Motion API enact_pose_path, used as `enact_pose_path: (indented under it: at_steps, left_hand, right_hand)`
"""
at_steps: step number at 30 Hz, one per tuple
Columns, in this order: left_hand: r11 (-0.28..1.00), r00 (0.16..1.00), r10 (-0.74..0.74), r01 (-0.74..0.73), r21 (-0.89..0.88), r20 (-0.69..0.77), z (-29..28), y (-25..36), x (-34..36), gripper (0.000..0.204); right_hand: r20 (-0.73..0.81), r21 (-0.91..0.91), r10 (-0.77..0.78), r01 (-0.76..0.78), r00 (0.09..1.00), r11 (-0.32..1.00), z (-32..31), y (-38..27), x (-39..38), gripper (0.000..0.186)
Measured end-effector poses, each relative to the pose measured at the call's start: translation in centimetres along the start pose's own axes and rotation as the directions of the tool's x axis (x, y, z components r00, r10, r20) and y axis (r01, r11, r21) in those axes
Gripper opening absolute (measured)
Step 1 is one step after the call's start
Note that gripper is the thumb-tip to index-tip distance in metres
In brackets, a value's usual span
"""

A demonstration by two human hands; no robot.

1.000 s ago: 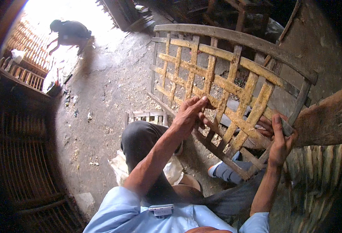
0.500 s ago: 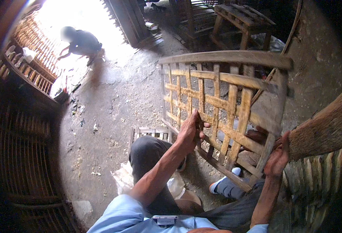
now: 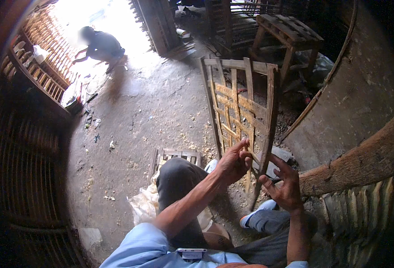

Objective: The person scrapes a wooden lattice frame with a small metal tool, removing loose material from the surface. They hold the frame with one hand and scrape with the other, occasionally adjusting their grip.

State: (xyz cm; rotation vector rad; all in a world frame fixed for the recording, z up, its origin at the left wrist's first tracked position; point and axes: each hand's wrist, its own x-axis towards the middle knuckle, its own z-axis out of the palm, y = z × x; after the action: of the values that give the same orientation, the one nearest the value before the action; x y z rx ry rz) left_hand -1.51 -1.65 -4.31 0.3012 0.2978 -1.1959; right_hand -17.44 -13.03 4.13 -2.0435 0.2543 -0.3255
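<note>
A wooden lattice panel (image 3: 259, 111) with crossing yellowish slats inside a weathered frame stands tilted before me, turned partly edge-on. My left hand (image 3: 236, 164) is at its lower slats, its fingers curled and the index finger stretched up along the lattice. Beside the panel's near rail, my right hand (image 3: 285, 185) has its thumb and fingers spread. Its fingertips reach the rail, without the fingers wrapping round it. Part of the panel's lower end is hidden behind my hands.
A smaller slatted frame (image 3: 177, 154) lies by my knee, near a crumpled whitish sack (image 3: 144, 206). A thick wooden post (image 3: 353, 163) slants in at right. A rough wooden stool (image 3: 290, 33) stands at the back. Another person (image 3: 103, 47) crouches far left by the bright doorway.
The panel has turned from broadside to nearly edge-on and its near rail has come leftward. My right hand has moved left and its fingers have spread; my left hand has shifted slightly right and down.
</note>
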Motion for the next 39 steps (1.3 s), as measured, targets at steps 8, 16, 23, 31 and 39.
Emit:
enact_pose_path:
  at_steps: [8, 16, 23, 31, 39]
  left_hand:
    - [0.989, 0.955, -0.070, 0.029, 0.144, 0.287, 0.0, -1.4, -0.3, 0.033]
    - [0.914, 0.919, -0.270, 0.150, 0.377, 0.288, 2.5, -1.2, -3.0, 0.044]
    - [0.709, 0.996, 0.047, -0.085, 0.700, 0.074, 2.8, 1.0, -3.0, 0.042]
    - [0.448, 0.875, 0.466, -0.362, 0.817, 0.132, -0.2, 3.1, -1.9, 0.040]
    - [0.419, 0.929, 0.369, -0.171, 0.892, 0.005, 0.3, 0.9, -1.0, 0.046]
  right_hand:
    - [-0.118, -0.190, -0.080, 0.057, 0.990, 0.980, 2.5, 1.6, 0.1, 0.022]
    - [-0.414, -0.264, -0.229, 0.124, 0.881, 0.956, -0.2, 2.2, -0.4, 0.020]
    - [-0.691, -0.047, -0.034, 0.002, 0.722, 0.999, -1.3, 2.3, -0.3, 0.011]
    - [-0.760, 0.207, 0.080, 0.124, 0.645, 0.971, -3.9, 2.0, 0.0, 0.020]
    - [-0.742, 0.247, 0.084, 0.155, 0.665, 0.957, -3.9, 3.5, -0.6, 0.024]
